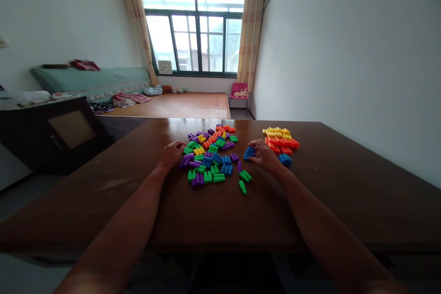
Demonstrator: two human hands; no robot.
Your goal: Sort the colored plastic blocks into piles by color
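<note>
My right hand (264,156) has its fingers closed on blue pieces (248,152), between the mixed pile and the sorted groups. At the left edge of the pile, my left hand (172,153) touches or nearly touches green pieces (189,148); whether it grips one is hidden. The pile mixes purple pieces (198,180), green, orange, yellow and blue ones. To the right lie yellow pieces (276,132), orange-red pieces (282,143) and a small blue group (285,160). A green piece (243,187) lies apart near the front.
The pieces lie on a brown table (213,220). Behind it are a bed (186,104) and a pink chair (239,88) by the window. A dark cabinet (51,128) stands at the left, and a white wall runs along the right.
</note>
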